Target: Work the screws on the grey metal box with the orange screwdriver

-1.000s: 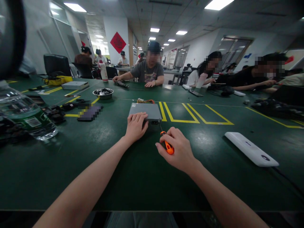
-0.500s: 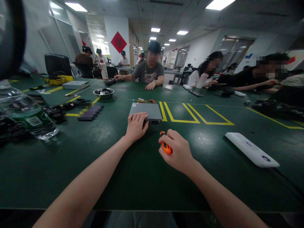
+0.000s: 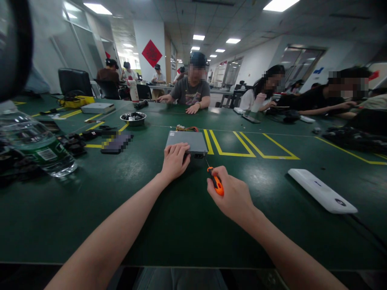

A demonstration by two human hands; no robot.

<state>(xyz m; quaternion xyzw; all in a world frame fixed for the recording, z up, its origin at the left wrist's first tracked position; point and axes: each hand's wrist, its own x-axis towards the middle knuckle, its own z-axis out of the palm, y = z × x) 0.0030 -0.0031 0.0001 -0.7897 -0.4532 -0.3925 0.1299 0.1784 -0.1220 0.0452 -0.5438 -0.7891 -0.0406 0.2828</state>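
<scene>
A grey metal computer power supply (image 3: 195,141) lies flat on the green table, coloured wires coming out at its far side and a black socket on its near face. My left hand (image 3: 175,159) grips its near left part, fingers over the top and thumb down by the front face. An orange and black screwdriver (image 3: 218,186) is held in my right hand (image 3: 231,191), the fingers closed round its handle. Its thin shaft points up and left to the near right corner of the power supply. Whether the tip sits in a screw is too small to tell.
A water bottle (image 3: 45,149) and black cables stand at the left, with a phone (image 3: 116,143) beside them. Farther back is a steel bowl (image 3: 133,118) of small parts. A white power bank (image 3: 322,191) lies at the right. A person (image 3: 193,90) sits opposite.
My right hand has shifted slightly right, and the screwdriver's handle leans more to the right. The left hand stays on the power supply. The person opposite has drawn one hand in.
</scene>
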